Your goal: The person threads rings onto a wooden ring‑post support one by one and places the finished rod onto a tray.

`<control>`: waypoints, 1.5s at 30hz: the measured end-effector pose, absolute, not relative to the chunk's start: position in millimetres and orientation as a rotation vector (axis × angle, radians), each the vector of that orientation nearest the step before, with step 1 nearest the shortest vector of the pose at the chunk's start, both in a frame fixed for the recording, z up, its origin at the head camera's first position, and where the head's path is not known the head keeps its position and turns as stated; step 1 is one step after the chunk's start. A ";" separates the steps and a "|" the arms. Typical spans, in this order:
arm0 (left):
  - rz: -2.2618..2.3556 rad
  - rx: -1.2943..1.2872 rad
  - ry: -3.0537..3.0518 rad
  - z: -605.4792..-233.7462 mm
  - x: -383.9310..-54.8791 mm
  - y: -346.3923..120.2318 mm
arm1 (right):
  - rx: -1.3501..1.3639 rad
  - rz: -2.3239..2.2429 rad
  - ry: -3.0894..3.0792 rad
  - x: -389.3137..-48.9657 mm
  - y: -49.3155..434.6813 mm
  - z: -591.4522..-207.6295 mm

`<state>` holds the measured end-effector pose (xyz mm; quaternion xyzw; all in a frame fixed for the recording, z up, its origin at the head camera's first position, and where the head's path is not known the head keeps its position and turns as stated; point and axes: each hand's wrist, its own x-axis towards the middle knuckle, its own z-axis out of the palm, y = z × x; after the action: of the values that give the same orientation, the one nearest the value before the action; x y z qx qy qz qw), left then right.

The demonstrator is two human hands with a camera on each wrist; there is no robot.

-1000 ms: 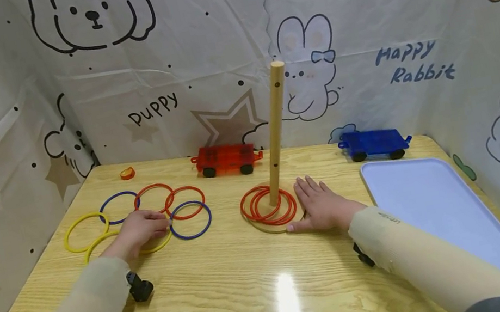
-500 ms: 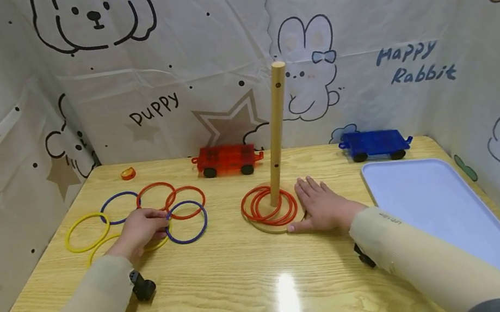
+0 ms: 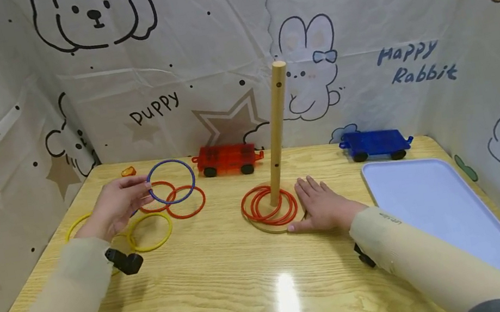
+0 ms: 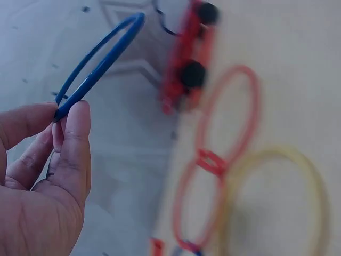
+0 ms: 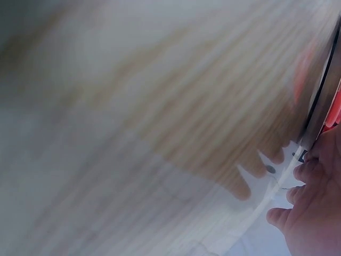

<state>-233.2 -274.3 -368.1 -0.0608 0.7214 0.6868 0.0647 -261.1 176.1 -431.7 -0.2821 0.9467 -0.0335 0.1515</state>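
Raised over the left side of the table, my left hand (image 3: 119,203) pinches the edge of a blue ring (image 3: 167,160) between thumb and fingers. The left wrist view shows the same blue ring (image 4: 101,68) tilted up from the fingertips. Below it lie two overlapping red rings (image 3: 189,216) and a yellow ring (image 3: 152,248). My right hand (image 3: 325,204) lies flat with spread fingers at the right edge of the round wooden base (image 3: 267,228). A tall wooden peg (image 3: 277,129) rises from that base, with several red rings (image 3: 255,216) around its foot.
A red toy wagon (image 3: 227,158) stands at the back, left of the peg, and a blue toy wagon (image 3: 374,144) at the back right. A pale tray (image 3: 445,222) lies along the right side. A small orange piece (image 3: 128,171) sits at the back left, near more rings.
My left hand has pinched the blue ring and lifted it off the table, up and toward the back. The yellow ring beneath now shows more fully. My right hand stays on the base.
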 end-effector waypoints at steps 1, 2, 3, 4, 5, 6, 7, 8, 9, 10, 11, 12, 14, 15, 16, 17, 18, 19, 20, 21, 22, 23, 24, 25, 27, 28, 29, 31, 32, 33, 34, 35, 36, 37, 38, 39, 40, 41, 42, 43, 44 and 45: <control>2.100 -0.168 2.168 -360.8 -235.4 -271.9 | -0.809 -0.098 2.717 -261.1 176.4 -431.6; 2.135 -0.149 2.141 -353.0 -237.6 -268.7 | -0.808 -0.099 2.716 -261.1 176.6 -431.5; 2.160 -0.135 2.127 -345.7 -239.2 -264.7 | -0.806 -0.102 2.715 -261.1 176.7 -431.5; 2.182 -0.117 2.113 -338.3 -240.6 -260.2 | -0.806 -0.104 2.716 -261.1 176.8 -431.5; 2.204 -0.101 2.098 -330.7 -242.0 -255.0 | -0.806 -0.106 2.716 -261.1 176.8 -431.6; 2.228 -0.081 2.085 -323.2 -243.0 -249.4 | -0.806 -0.108 2.715 -260.9 176.7 -431.7; 2.259 -0.060 2.062 -315.7 -244.1 -243.5 | -0.807 -0.109 2.713 -260.8 176.5 -432.0; 2.281 -0.040 2.054 -308.2 -245.0 -237.1 | -0.807 -0.109 2.712 -260.6 176.2 -432.3; 2.309 -0.008 2.036 -300.8 -245.8 -230.7 | -0.808 -0.111 2.712 -260.4 176.0 -432.7; 2.345 0.021 2.002 -293.4 -246.5 -224.4 | -0.810 -0.112 2.712 -260.2 175.8 -433.1; 2.378 0.054 1.969 -286.2 -247.3 -217.8 | -0.810 -0.112 2.711 -259.9 175.4 -433.4; 2.401 0.083 1.953 -279.1 -247.7 -211.0 | -0.812 -0.111 2.712 -259.6 175.1 -433.6; 2.448 0.146 1.910 -265.9 -248.5 -198.2 | -0.811 -0.110 2.714 -259.2 174.6 -433.8; 2.469 0.174 1.884 -259.4 -249.1 -192.2 | -0.812 -0.110 2.716 -259.2 174.3 -434.0; 2.486 0.198 1.873 -253.2 -249.7 -186.2 | -0.812 -0.111 2.718 -259.2 174.1 -434.0; 2.504 0.221 1.863 -247.2 -250.1 -180.2 | -0.811 -0.111 2.718 -259.3 173.9 -434.2; 2.518 0.241 1.860 -241.3 -250.5 -174.6 | -0.811 -0.112 2.717 -259.6 173.9 -434.4; 2.535 0.262 1.843 -235.4 -251.2 -169.2 | -0.810 -0.112 2.717 -259.9 173.8 -434.7; 2.547 0.280 1.828 -229.6 -252.0 -163.9 | -0.812 -0.114 2.718 -260.5 173.7 -435.3; 2.550 0.296 1.832 -224.0 -252.8 -158.2 | -0.813 -0.116 2.719 -261.1 173.8 -436.0; 2.552 0.312 1.827 -218.5 -253.6 -152.6 | -0.811 -0.117 2.718 -261.4 174.0 -436.5; 2.548 0.328 1.825 -213.6 -254.8 -146.8 | -0.809 -0.116 2.718 -261.5 174.2 -436.9; 2.538 0.344 1.830 -209.1 -256.3 -141.0 | -0.807 -0.118 2.718 -261.5 174.5 -437.2; 2.528 0.355 1.834 -205.2 -257.6 -135.0 | -0.805 -0.118 2.718 -261.5 174.7 -437.4; 2.504 0.355 1.840 -199.5 -260.3 -123.3 | -0.800 -0.115 2.718 -261.0 175.2 -437.2; 2.488 0.347 1.848 -197.9 -261.4 -117.9 | -0.799 -0.114 2.719 -260.4 175.2 -436.7; 2.471 0.334 1.859 -197.4 -262.8 -112.9 | -0.799 -0.115 2.720 -260.2 175.1 -436.4; 2.437 0.279 1.882 -199.0 -264.9 -104.3 | -0.804 -0.113 2.723 -259.8 174.8 -435.8; 2.416 0.251 1.893 -201.4 -266.3 -100.7 | -0.806 -0.113 2.724 -259.7 174.6 -435.4; 2.393 0.229 1.910 -204.6 -267.9 -97.3 | -0.806 -0.117 2.724 -259.6 174.4 -435.0; 2.366 0.211 1.928 -208.9 -269.7 -94.4 | -0.806 -0.115 2.725 -259.6 174.3 -434.7; 2.336 0.194 1.952 -214.3 -271.6 -91.7 | -0.805 -0.115 2.724 -259.6 174.2 -434.3; 2.300 0.179 1.975 -220.8 -273.4 -89.7 | -0.804 -0.112 2.725 -259.6 174.1 -434.0; 2.263 0.164 1.997 -228.4 -275.3 -88.2 | -0.802 -0.110 2.724 -259.7 174.2 -433.6; 2.226 0.157 2.019 -237.3 -277.3 -87.1 | -0.800 -0.106 2.724 -259.7 174.2 -433.1; 2.183 0.150 2.041 -247.3 -279.2 -86.6 | -0.798 -0.104 2.725 -259.6 174.3 -432.6; 2.139 0.134 2.056 -258.5 -280.8 -87.0 | -0.798 -0.099 2.726 -259.7 174.5 -432.2; 2.092 0.117 2.076 -270.4 -281.9 -87.6 | -0.798 -0.097 2.726 -259.6 174.7 -431.8; 2.044 0.095 2.097 -282.8 -282.7 -88.8 | -0.799 -0.093 2.728 -259.6 175.0 -431.4; 2.001 0.075 2.111 -295.3 -283.3 -90.2 | -0.799 -0.092 2.729 -259.6 175.3 -431.0; 1.960 0.058 2.124 -307.5 -283.5 -91.7 | -0.800 -0.092 2.730 -259.6 175.5 -430.8; 1.918 0.039 2.136 -319.5 -283.8 -93.3 | -0.801 -0.091 2.731 -259.7 175.9 -430.7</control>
<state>-283.8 -93.3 -319.5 0.0136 0.7371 0.6620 0.1348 -259.7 175.9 -430.7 -0.2781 0.9488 -0.0314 0.1464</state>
